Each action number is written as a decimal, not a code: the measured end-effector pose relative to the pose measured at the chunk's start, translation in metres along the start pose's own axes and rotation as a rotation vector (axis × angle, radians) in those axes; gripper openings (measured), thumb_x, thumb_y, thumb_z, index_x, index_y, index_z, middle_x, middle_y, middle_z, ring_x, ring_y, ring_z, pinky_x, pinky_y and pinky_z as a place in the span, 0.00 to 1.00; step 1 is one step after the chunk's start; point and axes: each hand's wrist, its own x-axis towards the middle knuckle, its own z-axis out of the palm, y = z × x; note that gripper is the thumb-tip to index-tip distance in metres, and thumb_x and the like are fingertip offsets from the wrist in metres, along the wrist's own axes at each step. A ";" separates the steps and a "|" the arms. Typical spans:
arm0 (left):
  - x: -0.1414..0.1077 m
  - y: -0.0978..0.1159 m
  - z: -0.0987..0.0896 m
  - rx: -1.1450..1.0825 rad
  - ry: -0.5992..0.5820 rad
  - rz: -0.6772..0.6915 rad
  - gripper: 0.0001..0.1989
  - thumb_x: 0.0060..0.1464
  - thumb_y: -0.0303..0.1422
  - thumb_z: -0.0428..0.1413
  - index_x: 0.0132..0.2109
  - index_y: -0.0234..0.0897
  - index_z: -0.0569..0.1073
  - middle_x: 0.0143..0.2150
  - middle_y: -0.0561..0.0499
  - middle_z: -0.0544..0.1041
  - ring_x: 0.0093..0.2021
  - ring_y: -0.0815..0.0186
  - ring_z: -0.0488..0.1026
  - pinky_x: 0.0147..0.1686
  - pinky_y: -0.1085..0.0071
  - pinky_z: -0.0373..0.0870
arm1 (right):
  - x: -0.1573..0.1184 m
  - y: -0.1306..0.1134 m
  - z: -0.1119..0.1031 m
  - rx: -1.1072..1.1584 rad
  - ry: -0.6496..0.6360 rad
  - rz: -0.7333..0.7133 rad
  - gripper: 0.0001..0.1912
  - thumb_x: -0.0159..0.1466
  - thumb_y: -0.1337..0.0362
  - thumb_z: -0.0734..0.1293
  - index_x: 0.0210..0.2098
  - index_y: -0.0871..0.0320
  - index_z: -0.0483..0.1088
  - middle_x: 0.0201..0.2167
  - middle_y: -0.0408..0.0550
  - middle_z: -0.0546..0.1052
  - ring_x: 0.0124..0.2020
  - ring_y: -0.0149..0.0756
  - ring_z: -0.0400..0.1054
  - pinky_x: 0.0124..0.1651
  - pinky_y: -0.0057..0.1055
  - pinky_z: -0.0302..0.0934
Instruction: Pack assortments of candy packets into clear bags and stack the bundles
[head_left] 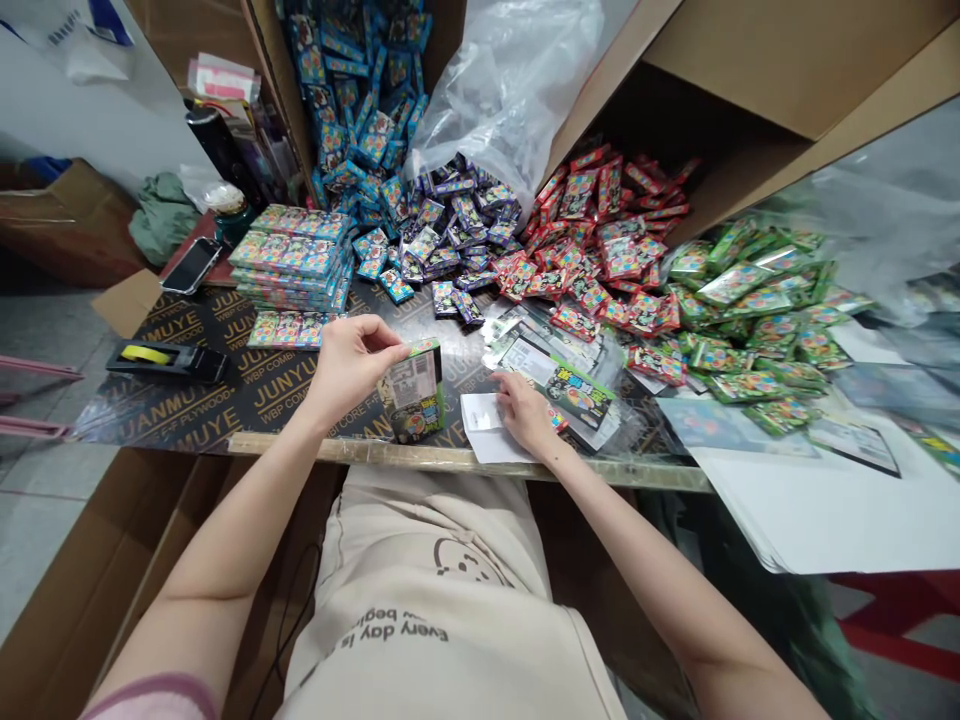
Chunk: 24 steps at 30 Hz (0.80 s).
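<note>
My left hand (358,362) pinches the top edge of a small green-and-black printed box (417,398), which stands upright near the table's front edge. To its right, my right hand (527,415) has its fingers closed at a folded white paper slip (486,436) by that edge. Just beyond this hand lie flat green-and-black printed packages (570,390) in clear plastic. Beside my left hand rises a stack of blue multi-pack sheets (292,262).
Heaped packets lie behind: blue (360,140), purple (469,220), red (600,250) and green (757,310), partly spilling from cartons and plastic bags. A tape dispenser (169,362) and phone (190,266) sit left. White sheets (832,510) overhang the right edge.
</note>
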 end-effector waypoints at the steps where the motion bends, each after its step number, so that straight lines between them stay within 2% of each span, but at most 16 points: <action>1: 0.000 0.001 0.000 0.025 0.008 0.020 0.07 0.45 0.31 0.63 0.24 0.34 0.75 0.22 0.53 0.76 0.23 0.70 0.70 0.24 0.74 0.64 | 0.001 -0.001 -0.001 0.040 0.013 0.022 0.21 0.60 0.76 0.55 0.50 0.59 0.67 0.36 0.52 0.73 0.36 0.40 0.68 0.40 0.35 0.62; 4: -0.003 0.003 0.000 0.115 0.019 0.116 0.07 0.47 0.31 0.61 0.24 0.35 0.74 0.23 0.53 0.75 0.24 0.70 0.69 0.25 0.74 0.63 | 0.006 -0.006 -0.006 0.219 0.049 0.092 0.22 0.59 0.73 0.58 0.53 0.58 0.64 0.32 0.47 0.71 0.33 0.38 0.67 0.40 0.35 0.63; 7: -0.008 0.003 0.000 0.211 0.005 0.250 0.08 0.51 0.29 0.58 0.24 0.35 0.73 0.24 0.53 0.74 0.26 0.70 0.69 0.27 0.73 0.63 | 0.017 -0.024 -0.019 0.352 0.127 0.089 0.22 0.62 0.66 0.63 0.56 0.54 0.63 0.37 0.47 0.72 0.36 0.38 0.67 0.39 0.34 0.63; 11: -0.017 -0.001 0.001 0.294 0.004 0.383 0.07 0.55 0.29 0.55 0.30 0.35 0.76 0.28 0.50 0.75 0.30 0.67 0.71 0.31 0.71 0.64 | 0.041 -0.070 -0.044 0.388 0.258 -0.031 0.22 0.64 0.54 0.65 0.56 0.50 0.65 0.48 0.51 0.69 0.43 0.39 0.66 0.42 0.36 0.64; 14: -0.023 -0.005 0.003 0.282 0.011 0.436 0.05 0.55 0.30 0.57 0.35 0.35 0.78 0.32 0.48 0.77 0.33 0.66 0.73 0.33 0.71 0.67 | 0.058 -0.103 -0.052 0.386 0.301 -0.136 0.19 0.65 0.50 0.64 0.51 0.50 0.72 0.51 0.51 0.65 0.48 0.41 0.64 0.49 0.40 0.64; 18: -0.028 -0.007 0.007 0.230 0.079 0.476 0.04 0.55 0.27 0.58 0.36 0.36 0.78 0.31 0.50 0.78 0.32 0.68 0.74 0.34 0.72 0.68 | 0.073 -0.119 -0.050 0.447 0.278 -0.211 0.15 0.63 0.49 0.67 0.36 0.53 0.77 0.45 0.49 0.67 0.47 0.41 0.64 0.52 0.43 0.61; 21: -0.030 -0.006 0.010 0.204 0.127 0.453 0.03 0.54 0.26 0.59 0.34 0.37 0.79 0.30 0.50 0.78 0.30 0.68 0.74 0.32 0.72 0.69 | 0.081 -0.117 -0.053 0.512 0.190 -0.188 0.16 0.60 0.47 0.69 0.31 0.54 0.78 0.37 0.47 0.69 0.44 0.40 0.65 0.51 0.43 0.61; 24: -0.031 -0.002 0.012 0.213 0.145 0.399 0.02 0.53 0.27 0.60 0.34 0.38 0.79 0.30 0.51 0.79 0.30 0.68 0.74 0.32 0.72 0.69 | 0.087 -0.116 -0.062 0.537 0.133 -0.190 0.19 0.59 0.45 0.69 0.27 0.54 0.77 0.35 0.46 0.69 0.42 0.39 0.65 0.50 0.43 0.60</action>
